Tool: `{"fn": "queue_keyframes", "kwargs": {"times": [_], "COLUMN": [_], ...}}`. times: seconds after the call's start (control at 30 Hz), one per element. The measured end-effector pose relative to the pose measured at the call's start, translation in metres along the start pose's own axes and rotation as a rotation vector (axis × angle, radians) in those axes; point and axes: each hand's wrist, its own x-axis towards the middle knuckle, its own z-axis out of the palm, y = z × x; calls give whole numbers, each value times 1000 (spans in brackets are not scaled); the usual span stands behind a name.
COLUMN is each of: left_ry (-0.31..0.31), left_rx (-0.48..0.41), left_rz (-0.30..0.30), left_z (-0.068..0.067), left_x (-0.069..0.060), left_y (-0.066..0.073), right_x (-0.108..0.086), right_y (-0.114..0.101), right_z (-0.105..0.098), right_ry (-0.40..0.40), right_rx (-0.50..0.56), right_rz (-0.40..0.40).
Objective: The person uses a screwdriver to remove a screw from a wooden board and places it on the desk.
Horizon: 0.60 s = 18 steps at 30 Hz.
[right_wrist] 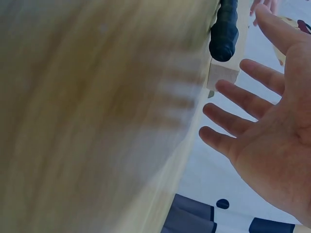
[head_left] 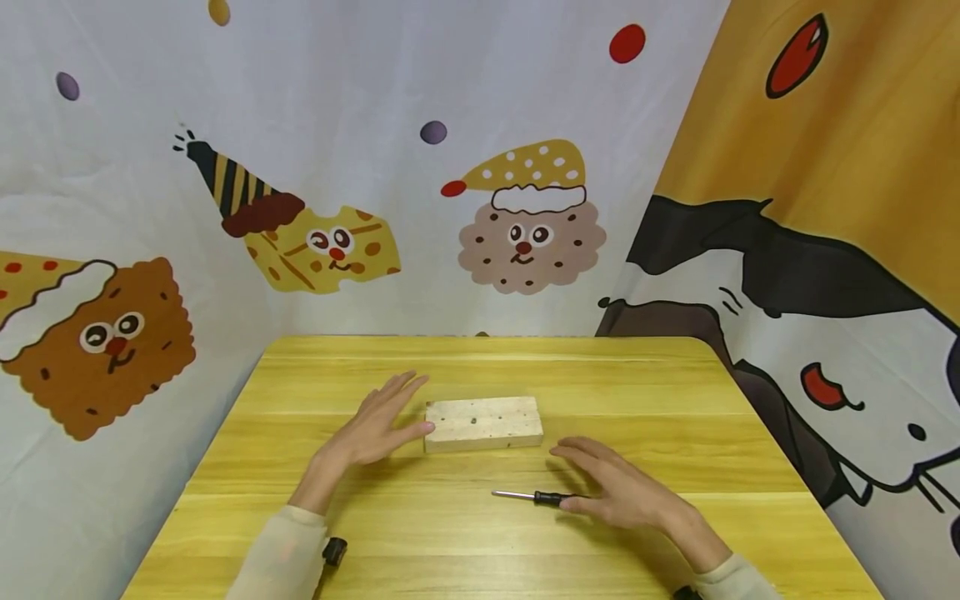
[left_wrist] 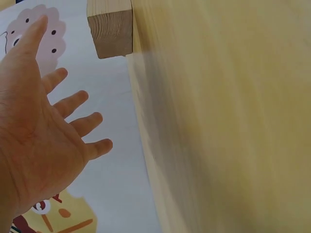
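Left hand [head_left: 375, 427] and right hand [head_left: 618, 487] spread and empty, a wooden block [head_left: 483, 423] between them.
Both hands have fingers extended and hold nothing; the block lies on the bench [head_left: 420, 542], its near end just beside the left thumb, small dark holes dotting its top. A screwdriver [head_left: 547, 498] lies just beside the right thumb, black handle toward that hand, metal shaft pointing toward the left hand's side.
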Motion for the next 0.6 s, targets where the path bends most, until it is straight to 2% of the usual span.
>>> {"fn": "queue_keyframes", "kwargs": {"times": [0.23,0.6], "left_ry": [-22,-35], "left_rx": [-31,-55], "left_rz": [-6,13], "left_z": [3,7], "left_x": [4,13], "left_y": [1,5], "right_x": [3,9], "right_y": [-1,-2], "right_z": [2,1], "right_ry": [-52,-47], "right_rx": [-21,-17], "right_rz": [3,-38]}}
